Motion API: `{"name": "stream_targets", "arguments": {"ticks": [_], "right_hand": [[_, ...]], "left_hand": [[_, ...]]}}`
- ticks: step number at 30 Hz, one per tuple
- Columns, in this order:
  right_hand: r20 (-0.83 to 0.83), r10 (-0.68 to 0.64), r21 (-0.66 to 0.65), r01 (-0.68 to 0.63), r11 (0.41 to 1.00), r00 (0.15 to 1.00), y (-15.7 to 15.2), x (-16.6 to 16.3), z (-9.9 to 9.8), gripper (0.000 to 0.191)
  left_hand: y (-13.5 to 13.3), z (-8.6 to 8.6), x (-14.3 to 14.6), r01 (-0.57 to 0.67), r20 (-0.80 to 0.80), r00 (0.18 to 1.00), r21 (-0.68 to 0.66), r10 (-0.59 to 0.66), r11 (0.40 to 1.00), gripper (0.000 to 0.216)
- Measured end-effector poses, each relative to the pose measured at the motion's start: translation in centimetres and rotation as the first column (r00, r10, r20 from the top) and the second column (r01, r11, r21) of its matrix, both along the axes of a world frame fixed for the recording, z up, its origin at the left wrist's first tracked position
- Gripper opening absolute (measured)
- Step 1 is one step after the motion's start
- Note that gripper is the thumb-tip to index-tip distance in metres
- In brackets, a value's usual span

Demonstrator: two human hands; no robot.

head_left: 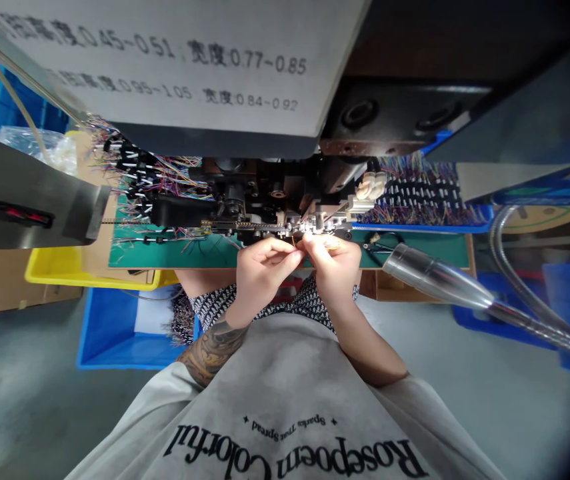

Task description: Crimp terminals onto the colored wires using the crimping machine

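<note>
My left hand [263, 268], on a tattooed forearm, and my right hand [333, 265] meet just below the working point of a terminal crimping machine [285, 213]. Both are closed in a pinch on thin coloured wires [297, 252], fingertips almost touching. The wire ends reach up to the brightly lit metal die [315, 225], where a strip of terminals [245, 227] feeds in from the left. How much of the wire sits inside the die is hidden by my fingers.
Wire bundles with black connectors lie left [135, 177] and right [415, 193] on a green mat [165, 253]. A metal lamp on a flexible neck [435, 277] juts in from the right. A yellow tray [65, 270] and blue bin [109, 333] sit lower left.
</note>
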State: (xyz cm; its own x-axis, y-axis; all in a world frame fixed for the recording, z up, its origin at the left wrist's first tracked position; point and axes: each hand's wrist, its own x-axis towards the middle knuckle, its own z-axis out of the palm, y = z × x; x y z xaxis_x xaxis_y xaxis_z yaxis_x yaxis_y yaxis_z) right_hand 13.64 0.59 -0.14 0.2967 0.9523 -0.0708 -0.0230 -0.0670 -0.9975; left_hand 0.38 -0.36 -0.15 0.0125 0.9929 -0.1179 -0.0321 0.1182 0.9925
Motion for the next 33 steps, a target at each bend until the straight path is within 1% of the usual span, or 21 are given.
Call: {"name": "stream_targets", "arguments": {"ticks": [4, 9, 12, 14, 19, 22, 25, 29, 33], "right_hand": [[-0.02, -0.003, 0.005, 0.003, 1.0, 1.0, 0.1, -0.05, -0.14, 0.024], [0.042, 0.045, 0.022, -0.046, 0.999, 0.998, -0.11, -0.03, -0.07, 0.019], [0.075, 0.074, 0.045, -0.078, 0.996, 0.994, -0.27, 0.0, -0.02, 0.016], [0.078, 0.069, 0.067, -0.075, 0.995, 0.995, -0.32, 0.02, 0.01, 0.015], [0.054, 0.004, 0.063, -0.007, 0.998, 0.999, -0.15, 0.05, 0.01, 0.022], [0.019, 0.019, 0.045, -0.02, 0.999, 1.0, 0.0, 0.12, -0.26, 0.025], [0.018, 0.026, 0.022, -0.026, 0.999, 0.999, 0.11, 0.2, -0.64, 0.027], [0.049, 0.038, 0.017, -0.039, 0.999, 0.998, 0.17, 0.19, -0.78, 0.028], [0.148, 0.092, 0.061, -0.102, 0.993, 0.985, -0.5, 0.69, -0.61, 0.02]], "left_hand": [[0.07, -0.22, -0.12, -0.005, 0.004, 1.0, -0.011, 0.005, 1.0, 0.018], [0.17, -0.46, -0.01, -0.056, 0.023, 0.998, -0.04, 0.057, 0.998, 0.02], [0.17, -0.31, 0.05, -0.031, 0.019, 0.999, -0.038, 0.031, 0.999, 0.019], [0.14, -0.13, 0.11, -0.016, 0.007, 1.0, -0.042, 0.016, 0.999, 0.017], [0.1, 0.23, 0.35, -0.019, 0.017, 1.0, -0.025, 0.019, 1.0, 0.016], [0.11, 0.28, 0.4, -0.018, 0.021, 1.0, -0.007, 0.018, 1.0, 0.015], [0.09, 0.19, 0.35, -0.012, 0.024, 1.0, 0.009, 0.012, 1.0, 0.012], [0.08, 0.15, 0.35, -0.005, 0.031, 0.999, 0.003, 0.005, 1.0, 0.012], [0.0, 0.23, 0.27, 0.037, 0.037, 0.999, -0.032, -0.036, 0.999, 0.018]]}}
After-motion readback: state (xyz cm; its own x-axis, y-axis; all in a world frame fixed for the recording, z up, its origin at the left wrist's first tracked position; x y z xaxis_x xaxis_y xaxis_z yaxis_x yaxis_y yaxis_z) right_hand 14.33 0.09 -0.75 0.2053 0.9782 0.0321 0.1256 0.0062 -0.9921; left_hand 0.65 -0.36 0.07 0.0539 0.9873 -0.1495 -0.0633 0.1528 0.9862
